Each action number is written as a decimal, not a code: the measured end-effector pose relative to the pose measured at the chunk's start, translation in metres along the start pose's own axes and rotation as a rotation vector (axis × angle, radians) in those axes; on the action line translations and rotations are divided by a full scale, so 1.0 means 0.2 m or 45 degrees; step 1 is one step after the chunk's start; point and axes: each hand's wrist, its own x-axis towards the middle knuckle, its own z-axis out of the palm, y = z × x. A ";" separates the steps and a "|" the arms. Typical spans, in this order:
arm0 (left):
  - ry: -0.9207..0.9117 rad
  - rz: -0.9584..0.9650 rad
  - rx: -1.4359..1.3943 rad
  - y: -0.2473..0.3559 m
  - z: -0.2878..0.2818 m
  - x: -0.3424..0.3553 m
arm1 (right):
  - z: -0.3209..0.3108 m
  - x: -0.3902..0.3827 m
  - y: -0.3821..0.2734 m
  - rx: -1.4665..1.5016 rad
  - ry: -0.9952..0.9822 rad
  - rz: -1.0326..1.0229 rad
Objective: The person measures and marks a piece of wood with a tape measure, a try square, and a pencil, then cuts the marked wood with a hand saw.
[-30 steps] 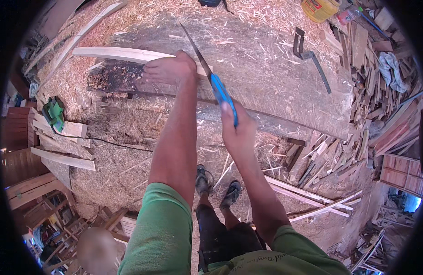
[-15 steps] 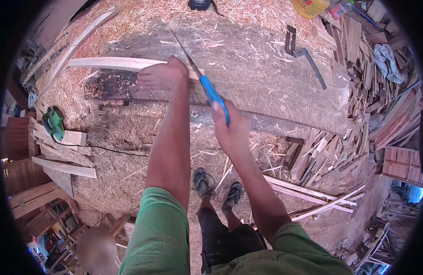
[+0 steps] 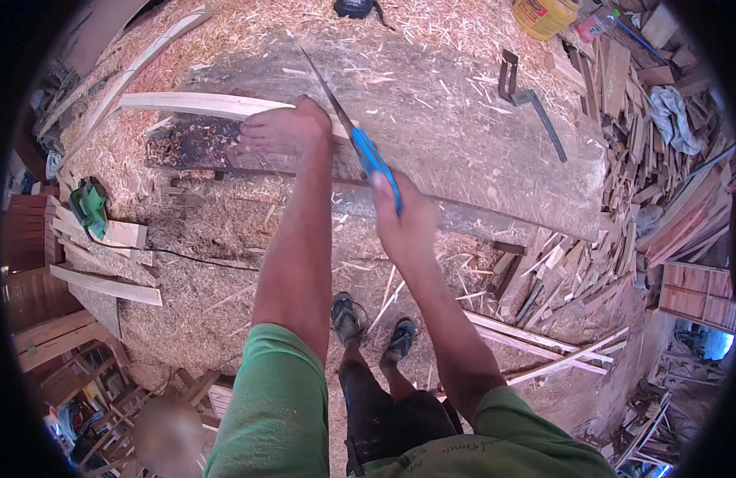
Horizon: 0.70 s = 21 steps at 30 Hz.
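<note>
L hand [image 3: 292,129] lies over pale wood strip [image 3: 196,103], fingers wrapped on it, pinning it on table [image 3: 455,131]. R hand [image 3: 408,213] has fingers clenched round blue hdl of saw [image 3: 365,146]; blade crosses strip nr its R end, tip away & to L. Bent dk metal pc [image 3: 527,98] on table, well apart to R. Green tool [image 3: 89,209] w/ blk cord [image 3: 172,254] off L, yellow container [image 3: 545,16] top R.

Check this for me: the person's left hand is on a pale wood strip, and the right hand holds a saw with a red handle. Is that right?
Not quite. The saw has a blue handle, not a red one, as the head view shows. The left hand is on the pale wood strip, and the right hand holds the saw.
</note>
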 end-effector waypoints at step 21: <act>0.427 0.131 0.238 -0.18 0.14 0.17 | -0.22 -0.67 0.14 0.217 -0.014 0.007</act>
